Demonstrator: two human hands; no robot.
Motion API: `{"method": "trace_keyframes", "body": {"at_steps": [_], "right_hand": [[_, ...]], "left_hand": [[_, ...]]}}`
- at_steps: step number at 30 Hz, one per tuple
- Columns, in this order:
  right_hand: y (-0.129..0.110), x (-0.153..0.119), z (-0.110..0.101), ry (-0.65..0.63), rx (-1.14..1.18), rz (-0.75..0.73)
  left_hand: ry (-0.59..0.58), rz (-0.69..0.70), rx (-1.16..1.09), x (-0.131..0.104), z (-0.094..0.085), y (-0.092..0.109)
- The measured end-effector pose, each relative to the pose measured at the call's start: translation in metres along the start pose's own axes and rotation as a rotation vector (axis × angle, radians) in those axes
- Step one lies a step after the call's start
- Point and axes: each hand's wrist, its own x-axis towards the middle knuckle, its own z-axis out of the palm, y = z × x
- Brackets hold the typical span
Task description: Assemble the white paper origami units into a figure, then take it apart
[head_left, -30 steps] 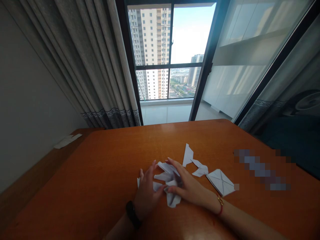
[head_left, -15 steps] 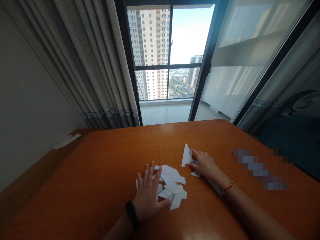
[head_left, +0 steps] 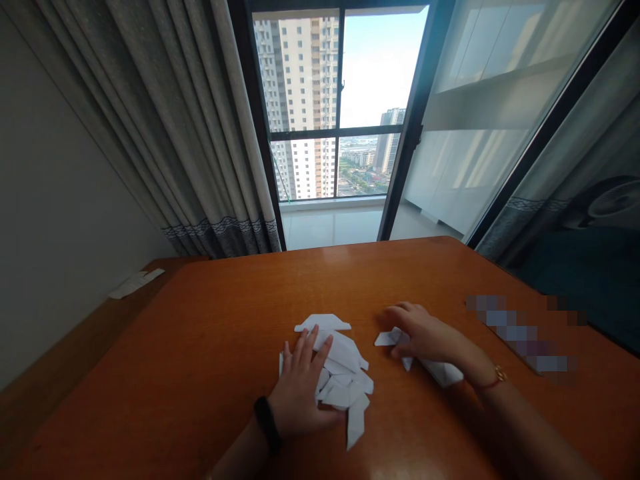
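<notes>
Folded white paper pieces (head_left: 345,357) lie in a loose heap on the orange-brown wooden table (head_left: 240,313). My left hand (head_left: 300,393) rests with spread fingers over the left side of this heap, a black band on its wrist. To the right, my right hand (head_left: 417,333) is over a few more white paper pieces (head_left: 443,372). Its fingers are bent and apart, slightly blurred, and its thumb is near a small folded piece (head_left: 386,338). Part of those pieces is hidden beneath the hand.
A blurred-out, long object (head_left: 520,340) lies at the table's right side. White paper strips (head_left: 136,283) lie on the ledge by the left wall. Beyond the table's far edge are a grey curtain (head_left: 210,133) and a window with a dark frame.
The white piece formerly at my right fingertips is gone from there, and another piece now shows at the heap's top. My right hand has shifted slightly right. More paper shows below the heap.
</notes>
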Motion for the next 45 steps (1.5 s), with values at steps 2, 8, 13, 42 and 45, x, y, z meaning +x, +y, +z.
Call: {"method": "trace_keyframes", "body": {"at_steps": [2,8,13,42,45], "right_hand": [[0.025,-0.001,-0.001,-0.043,-0.122,0.231],[0.027,0.005,0.013,-0.125,0.015,0.229],[-0.002,0.015,0.01,-0.052,0.323,0.129],[-0.047,0.007,0.055,0.221,0.273,-0.08],[-0.052,0.005,0.058,0.143,0.405,-0.234]], "left_hand": [[-0.015,0.019,-0.014,0.0,-0.001,0.001],[0.041,0.005,-0.006,0.002,0.005,0.001],[0.061,-0.019,-0.029,0.002,0.007,0.0],[0.324,-0.165,-0.932,0.009,-0.006,-0.008],[0.3,-0.133,-0.908,0.009,0.0,-0.01]]}}
